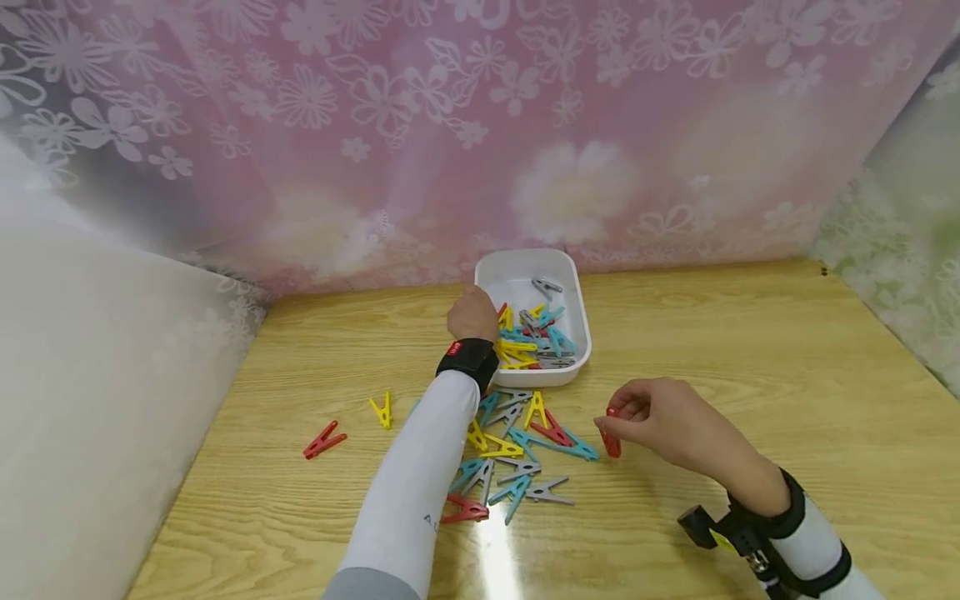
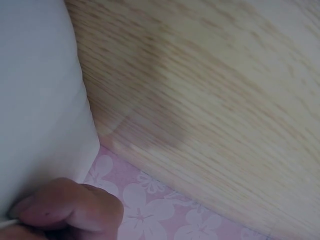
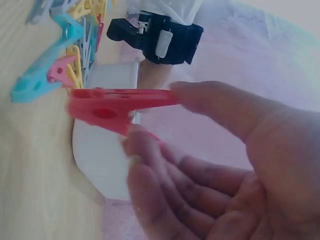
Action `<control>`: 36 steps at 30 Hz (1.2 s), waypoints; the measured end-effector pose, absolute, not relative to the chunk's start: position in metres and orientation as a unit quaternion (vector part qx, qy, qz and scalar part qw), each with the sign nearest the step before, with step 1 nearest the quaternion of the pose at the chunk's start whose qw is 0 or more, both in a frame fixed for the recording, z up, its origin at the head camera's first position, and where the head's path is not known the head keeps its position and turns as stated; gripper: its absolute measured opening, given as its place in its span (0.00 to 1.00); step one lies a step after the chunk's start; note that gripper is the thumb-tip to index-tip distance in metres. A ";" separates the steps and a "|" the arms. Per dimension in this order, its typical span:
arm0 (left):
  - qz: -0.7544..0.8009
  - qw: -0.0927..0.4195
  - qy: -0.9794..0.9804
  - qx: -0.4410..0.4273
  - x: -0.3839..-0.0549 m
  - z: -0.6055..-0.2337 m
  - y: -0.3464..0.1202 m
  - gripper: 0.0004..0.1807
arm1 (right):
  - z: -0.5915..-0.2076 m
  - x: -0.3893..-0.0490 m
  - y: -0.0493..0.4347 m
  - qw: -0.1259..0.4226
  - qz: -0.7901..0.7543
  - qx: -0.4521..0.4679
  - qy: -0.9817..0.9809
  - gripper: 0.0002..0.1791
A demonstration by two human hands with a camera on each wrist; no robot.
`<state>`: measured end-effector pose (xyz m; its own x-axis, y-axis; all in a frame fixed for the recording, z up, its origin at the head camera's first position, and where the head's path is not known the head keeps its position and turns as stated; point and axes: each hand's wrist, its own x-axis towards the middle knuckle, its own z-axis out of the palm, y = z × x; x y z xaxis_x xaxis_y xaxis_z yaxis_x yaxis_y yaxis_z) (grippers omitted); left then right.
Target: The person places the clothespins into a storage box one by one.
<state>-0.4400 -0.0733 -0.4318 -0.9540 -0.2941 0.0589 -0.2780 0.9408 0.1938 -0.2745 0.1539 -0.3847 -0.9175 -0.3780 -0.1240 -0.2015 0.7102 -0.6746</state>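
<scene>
A red clothespin [image 1: 612,442] is pinched in my right hand [image 1: 663,417], just right of the loose pile. In the right wrist view, thumb and fingers hold the two legs of this clothespin [image 3: 100,106]. The left hand [image 1: 472,313] grips the left rim of a white plastic container [image 1: 582,333]; the left wrist view shows its curled fingers [image 2: 82,207] at the edge. Inside the container lie several clothespins in yellow, blue, grey and red. More loose clothespins, such as a grey one [image 1: 547,492], spread in front of it, partly hidden by my left forearm.
To the left, a yellow clothespin [image 1: 383,411] and a red clothespin [image 1: 324,440] lie apart on the wooden table [image 1: 712,325]. A pink flowered cloth [image 1: 450,167] hangs behind the table's back edge. Pale cloths flank both sides.
</scene>
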 end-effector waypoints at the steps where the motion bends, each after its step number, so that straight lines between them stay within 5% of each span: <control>1: -0.090 0.044 -0.984 0.146 -0.440 -0.432 -0.073 0.16 | -0.383 -0.276 0.154 0.120 -0.351 -0.158 0.915 0.16; 14: -0.082 0.051 -0.984 0.148 -0.442 -0.433 -0.075 0.14 | -0.381 -0.312 0.146 0.017 -0.422 -0.149 0.894 0.21; 36: -0.025 0.062 -0.987 0.148 -0.440 -0.435 -0.073 0.15 | -0.396 -0.397 0.103 -0.080 -0.473 -0.138 0.866 0.34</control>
<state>-0.4397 -0.0725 -0.4355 -0.9485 -0.2952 0.1145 -0.2890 0.9549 0.0679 -0.3967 0.1031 -0.3964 -0.9488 -0.1639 0.2699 -0.3157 0.5137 -0.7978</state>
